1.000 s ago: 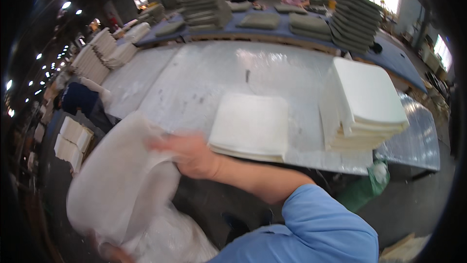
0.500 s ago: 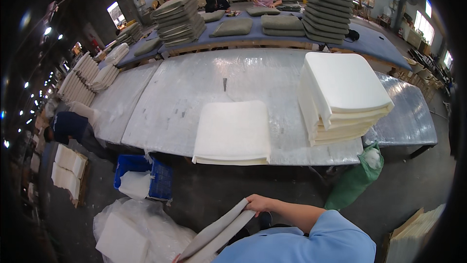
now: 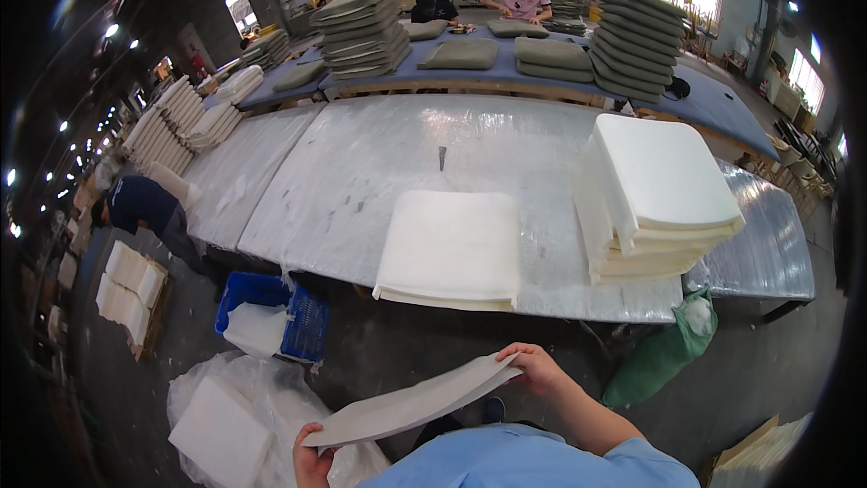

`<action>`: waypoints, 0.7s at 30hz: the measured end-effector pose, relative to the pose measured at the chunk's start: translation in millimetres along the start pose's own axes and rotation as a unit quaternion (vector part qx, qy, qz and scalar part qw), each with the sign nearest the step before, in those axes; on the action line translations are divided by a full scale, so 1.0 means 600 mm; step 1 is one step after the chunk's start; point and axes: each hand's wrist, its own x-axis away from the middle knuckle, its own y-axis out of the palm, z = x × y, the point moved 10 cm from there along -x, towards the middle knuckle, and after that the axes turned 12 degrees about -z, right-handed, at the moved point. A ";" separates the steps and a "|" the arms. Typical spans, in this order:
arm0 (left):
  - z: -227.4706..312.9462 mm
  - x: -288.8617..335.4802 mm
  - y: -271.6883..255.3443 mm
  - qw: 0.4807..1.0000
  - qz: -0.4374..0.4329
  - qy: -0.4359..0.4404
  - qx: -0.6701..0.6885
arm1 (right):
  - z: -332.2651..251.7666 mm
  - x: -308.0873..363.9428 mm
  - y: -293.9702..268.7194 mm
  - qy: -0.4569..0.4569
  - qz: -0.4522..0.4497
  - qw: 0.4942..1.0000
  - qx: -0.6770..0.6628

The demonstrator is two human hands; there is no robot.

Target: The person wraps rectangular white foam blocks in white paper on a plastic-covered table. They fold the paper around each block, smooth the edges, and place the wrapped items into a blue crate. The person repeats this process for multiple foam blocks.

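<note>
A pale grey foam cushion pad [image 3: 411,400] is stretched between my hands in front of my body, seen nearly edge on. My left hand [image 3: 312,457] grips its near left end, fingers wrapped over the edge. At the far right end, my right hand [image 3: 533,368] is closed on a corner. Beyond the pad, a white seat cushion [image 3: 450,246] lies flat at the front edge of the plastic-covered table [image 3: 334,208]. To its right rises a stack of white cushions [image 3: 664,172].
A blue crate [image 3: 305,324] with white pieces stands on the floor at left, beside a clear plastic bag of white foam [image 3: 221,434]. A green sack [image 3: 664,348] leans by the table's right front. Grey cushion stacks [image 3: 637,41] and people occupy the far blue table [image 3: 433,73].
The pad has been lifted and swung more level. My left hand has come up into view with its end, and my right hand has moved up and right.
</note>
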 end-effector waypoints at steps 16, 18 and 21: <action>0.122 -0.233 0.237 0.951 -0.281 -0.071 -0.104 | -0.159 0.107 0.019 -0.336 0.083 0.932 -0.108; 0.108 -0.253 0.279 0.931 -0.321 -0.107 -0.134 | -0.148 0.143 -0.006 -0.368 0.145 0.911 -0.114; 0.071 -0.263 0.356 0.890 -0.388 -0.177 -0.164 | -0.127 0.224 -0.044 -0.424 0.288 0.851 -0.118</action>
